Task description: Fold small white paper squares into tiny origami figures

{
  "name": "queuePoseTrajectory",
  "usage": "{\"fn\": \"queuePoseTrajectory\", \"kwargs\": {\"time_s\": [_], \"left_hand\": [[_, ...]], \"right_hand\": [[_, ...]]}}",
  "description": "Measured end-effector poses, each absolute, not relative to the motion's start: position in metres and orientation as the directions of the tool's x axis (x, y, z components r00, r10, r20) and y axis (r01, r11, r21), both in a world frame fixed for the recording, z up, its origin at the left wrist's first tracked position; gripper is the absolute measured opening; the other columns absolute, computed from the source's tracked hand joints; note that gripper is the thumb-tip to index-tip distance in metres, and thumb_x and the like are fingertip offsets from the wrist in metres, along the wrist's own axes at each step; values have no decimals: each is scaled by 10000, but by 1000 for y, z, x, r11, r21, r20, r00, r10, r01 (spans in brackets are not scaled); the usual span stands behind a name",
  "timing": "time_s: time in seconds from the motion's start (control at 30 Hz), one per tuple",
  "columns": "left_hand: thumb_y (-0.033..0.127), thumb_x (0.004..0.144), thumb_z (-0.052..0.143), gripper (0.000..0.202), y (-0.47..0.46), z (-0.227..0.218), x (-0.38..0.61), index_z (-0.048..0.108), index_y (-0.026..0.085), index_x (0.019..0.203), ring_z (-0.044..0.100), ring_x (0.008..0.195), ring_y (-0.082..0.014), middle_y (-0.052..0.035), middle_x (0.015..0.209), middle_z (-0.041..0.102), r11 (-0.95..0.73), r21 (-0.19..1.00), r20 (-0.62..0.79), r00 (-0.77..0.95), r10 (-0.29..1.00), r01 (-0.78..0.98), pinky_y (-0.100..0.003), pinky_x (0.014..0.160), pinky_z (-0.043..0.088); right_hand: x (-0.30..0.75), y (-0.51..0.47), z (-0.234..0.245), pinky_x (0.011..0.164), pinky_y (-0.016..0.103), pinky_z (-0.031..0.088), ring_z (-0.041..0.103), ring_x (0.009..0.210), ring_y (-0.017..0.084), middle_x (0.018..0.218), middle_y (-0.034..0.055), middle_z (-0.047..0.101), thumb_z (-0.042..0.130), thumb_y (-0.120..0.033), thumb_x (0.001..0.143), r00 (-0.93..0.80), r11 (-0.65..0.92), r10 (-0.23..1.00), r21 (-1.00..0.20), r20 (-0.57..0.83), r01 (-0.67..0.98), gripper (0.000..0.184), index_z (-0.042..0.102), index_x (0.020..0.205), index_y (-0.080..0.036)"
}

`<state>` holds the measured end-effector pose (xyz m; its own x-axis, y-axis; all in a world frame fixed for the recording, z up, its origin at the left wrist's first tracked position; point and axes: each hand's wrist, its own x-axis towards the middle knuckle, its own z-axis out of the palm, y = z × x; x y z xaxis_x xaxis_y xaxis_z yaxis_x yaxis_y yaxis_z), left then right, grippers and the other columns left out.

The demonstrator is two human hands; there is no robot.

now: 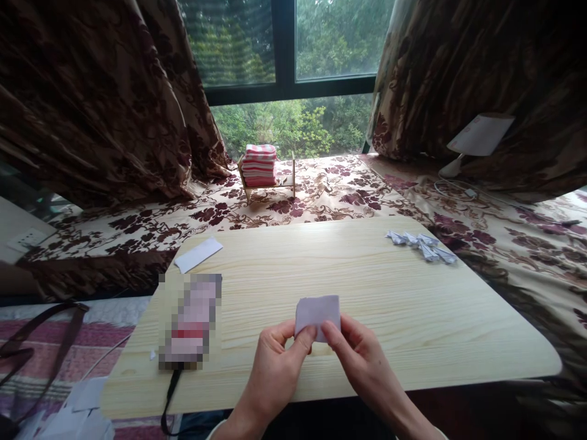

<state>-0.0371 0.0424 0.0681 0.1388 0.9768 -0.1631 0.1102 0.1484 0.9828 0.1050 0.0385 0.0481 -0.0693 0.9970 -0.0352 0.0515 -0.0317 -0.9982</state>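
A small, nearly square piece of white paper [318, 313] is held up over the near middle of the wooden table [367, 281]. My left hand [280, 360] pinches its lower left part, thumb in front and fingers behind. On the lower right, my right hand [360, 354] grips it the same way, and the two thumbs almost meet. Whether the paper is folded I cannot tell. Several small folded paper pieces [424, 245] lie clustered at the table's far right. A white paper strip [199, 254] rests near the far left corner.
Left of my hands lies a pixelated, phone-like object [191, 321] with a black strap [171, 391]. A tiny paper scrap [153, 354] is beside it. Beyond the table, a small wooden rack [270, 186] bears folded striped cloths [259, 165]. A white lamp [481, 134] stands far right. Papers [82, 412] lie lower left.
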Motion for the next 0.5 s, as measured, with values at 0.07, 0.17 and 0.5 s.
{"fn": "queuePoseTrajectory", "kwargs": {"time_s": [0.07, 0.17, 0.5], "left_hand": [[330, 807, 584, 260, 42, 68, -37, 651, 138, 646, 432, 593, -114, 9, 585, 509, 158, 983, -169, 130, 977, 91, -204, 574, 359], [311, 792, 597, 252, 41, 67, -35, 628, 136, 612, 420, 564, -105, 11, 571, 517, 171, 984, -176, 105, 979, 58, -200, 550, 357], [303, 790, 614, 212, 31, 64, -41, 628, 135, 662, 460, 651, -110, 15, 624, 523, 257, 966, -240, 300, 923, -18, -193, 632, 382]], "right_hand": [[103, 35, 45, 684, 269, 443, 541, 697, 178, 674, 27, 605, 523, -442, 850, -81, -8, 997, -993, -18, 114, 327, 671, 779, -159], [101, 31, 43, 679, 270, 450, 561, 712, 182, 697, 33, 627, 513, -435, 862, -118, -17, 993, -995, -29, 96, 337, 691, 842, -150], [106, 26, 42, 625, 227, 417, 556, 681, 150, 637, -12, 596, 560, -390, 850, -127, -85, 988, -996, -86, 13, 278, 655, 716, -166]]}}
